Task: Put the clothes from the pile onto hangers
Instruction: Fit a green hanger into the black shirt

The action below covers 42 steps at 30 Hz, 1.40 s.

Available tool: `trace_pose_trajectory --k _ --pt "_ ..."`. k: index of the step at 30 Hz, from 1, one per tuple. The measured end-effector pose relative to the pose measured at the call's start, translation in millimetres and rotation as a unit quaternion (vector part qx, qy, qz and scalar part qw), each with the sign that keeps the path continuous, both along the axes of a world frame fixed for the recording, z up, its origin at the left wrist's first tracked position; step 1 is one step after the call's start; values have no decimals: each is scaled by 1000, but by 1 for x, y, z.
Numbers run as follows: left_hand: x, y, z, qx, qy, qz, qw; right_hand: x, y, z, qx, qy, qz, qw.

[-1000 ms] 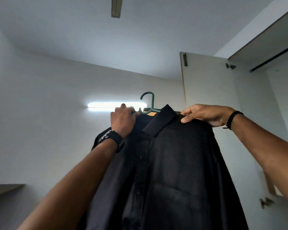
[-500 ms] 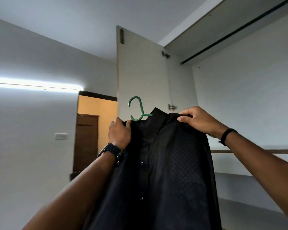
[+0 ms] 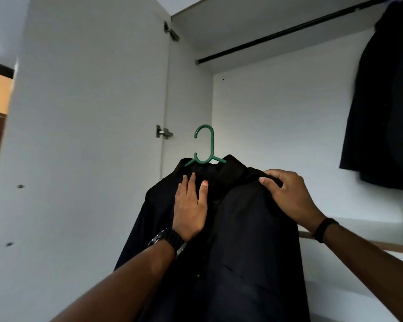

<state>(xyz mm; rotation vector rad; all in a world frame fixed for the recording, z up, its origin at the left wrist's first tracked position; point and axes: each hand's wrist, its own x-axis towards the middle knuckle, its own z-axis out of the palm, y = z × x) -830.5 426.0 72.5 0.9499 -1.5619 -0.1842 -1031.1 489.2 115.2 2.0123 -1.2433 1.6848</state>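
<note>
A black shirt [image 3: 237,240] is seen draped over a green hanger [image 3: 205,149], held up in front of an open wardrobe. Only the hanger's hook and the inner ends of its arms are visible; the rest is covered by the cloth. The hook stands upright and free, well below the dark rail [image 3: 289,34] that runs across the top of the wardrobe.

The left hand [image 3: 190,205] is laid flat on the shirt's left shoulder, just under the collar, with fingers straight and pressed against the cloth; nothing is curled round. The right hand [image 3: 289,196] is closed on the shirt's right shoulder, with the fingertips tucked over the fold of fabric there. Whether the hanger arm beneath is also caught in that grip cannot be told.

Handling, as judged: the shirt is taken to be light, thin and limp; long folds hang straight down from the shoulders and no shape is kept by the cloth itself. All stiffness is supplied by the hanger, which is judged a rigid, light plastic. The cloth is expected to slide easily along the smooth arms, so a one-sided pull could tip it off. The best hold is judged to be at the hanger's neck or on both shoulder ends through the cloth, not on the loose body.

Another dark garment [image 3: 386,108] is noted on the rail at far right.
</note>
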Motion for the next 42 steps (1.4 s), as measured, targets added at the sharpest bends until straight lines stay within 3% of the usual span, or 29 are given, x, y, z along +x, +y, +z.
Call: trace_pose_trajectory --k 6,12,15,19,23,29,35,42 --pt "-70 -15 113 31 -6 -81 996 -61 9 126 16 37 -66 997" --pt "-158 -20 297 34 -74 -140 987 -133 46 301 -27 58 -189 980" --pt "-194 -17 362 3 -108 -107 988 -155 68 366 -36 70 -239 968" --pt "-236 -8 421 -51 -64 -139 987 -170 86 423 -65 100 -305 945" --pt "-276 -11 441 -108 -48 -168 979 -187 85 453 -94 114 -371 917" --pt "-342 -62 443 -172 -141 -217 950 -223 54 483 -122 88 -464 873" --pt "-404 -115 459 -212 -144 -262 930 -264 24 514 -170 61 -532 827" --pt "-506 -148 457 -238 -195 -361 880 -328 -24 538 -207 11 -553 807"
